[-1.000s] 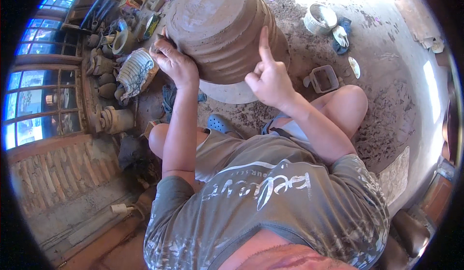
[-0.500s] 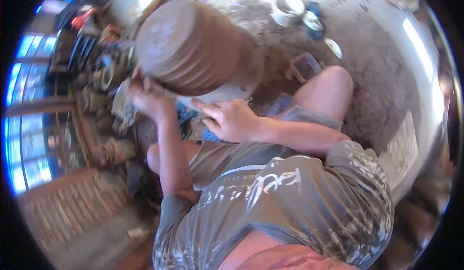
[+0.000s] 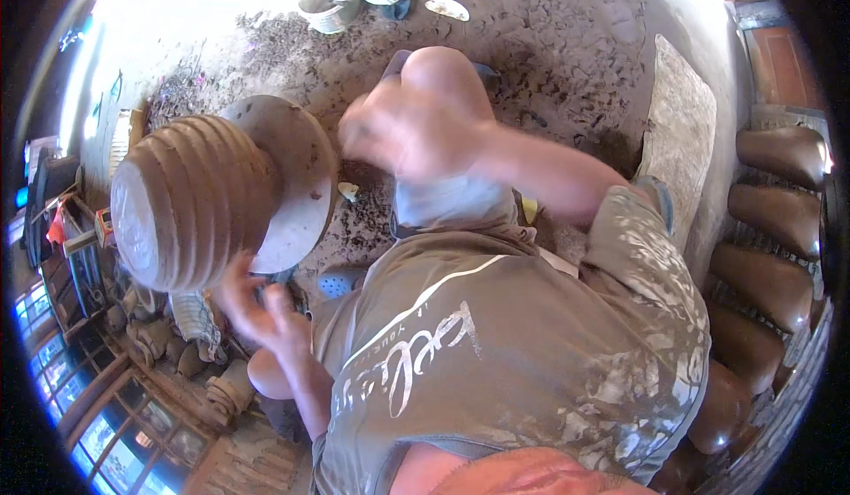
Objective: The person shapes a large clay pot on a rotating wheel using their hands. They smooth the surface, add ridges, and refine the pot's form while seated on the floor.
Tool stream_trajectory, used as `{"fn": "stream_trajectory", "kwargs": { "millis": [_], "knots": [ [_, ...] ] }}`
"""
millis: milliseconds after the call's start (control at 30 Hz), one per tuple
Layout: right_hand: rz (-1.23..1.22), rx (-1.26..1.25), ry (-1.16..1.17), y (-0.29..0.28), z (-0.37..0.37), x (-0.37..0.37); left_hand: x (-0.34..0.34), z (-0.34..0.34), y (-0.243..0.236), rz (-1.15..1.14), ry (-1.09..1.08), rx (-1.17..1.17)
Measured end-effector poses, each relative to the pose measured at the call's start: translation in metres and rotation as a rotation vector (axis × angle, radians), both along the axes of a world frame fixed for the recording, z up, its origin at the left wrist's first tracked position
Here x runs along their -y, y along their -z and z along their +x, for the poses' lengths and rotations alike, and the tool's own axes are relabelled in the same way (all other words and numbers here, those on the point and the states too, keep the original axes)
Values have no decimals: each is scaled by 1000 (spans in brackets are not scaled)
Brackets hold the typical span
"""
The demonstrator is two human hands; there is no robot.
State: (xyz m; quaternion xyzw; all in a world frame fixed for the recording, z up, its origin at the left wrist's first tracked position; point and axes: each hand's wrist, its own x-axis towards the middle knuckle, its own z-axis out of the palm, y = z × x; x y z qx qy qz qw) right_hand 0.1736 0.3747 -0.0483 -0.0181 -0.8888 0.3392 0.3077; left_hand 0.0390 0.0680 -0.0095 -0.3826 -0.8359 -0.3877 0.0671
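A large ridged clay pot (image 3: pixel 202 198) stands at the left on a round, flat potter's wheel (image 3: pixel 305 189). My left hand (image 3: pixel 261 311) is at the near side of the pot, with thumb and fingers apart and nothing seen in it. Whether its fingertips touch the clay I cannot tell. My right hand (image 3: pixel 412 132) is above my bent knee, to the right of the wheel and away from the pot. Motion smears its fingers, so I cannot see whether it holds anything.
A whitish bucket (image 3: pixel 329 3) and a pale oval dish (image 3: pixel 447 9) are on the clay-littered floor ahead. Several brown glossy clay pieces (image 3: pixel 768 287) line the right side. Small pots (image 3: pixel 232 389) and clutter stand at the left, by the windows.
My right hand has left the pot's near side and moved right, over my knee. My left hand stays near the pot. The view has turned right, showing the row of brown pieces.
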Motion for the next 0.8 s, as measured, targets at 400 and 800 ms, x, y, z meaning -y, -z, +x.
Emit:
{"fn": "stream_trajectory", "kwargs": {
  "millis": [400,800],
  "knots": [
    [108,1294,966,131,228,-284,-10,-110,8,356,-493,67],
    [365,1385,962,275,193,-241,-17,-121,10,477,-469,83]
  ]
}}
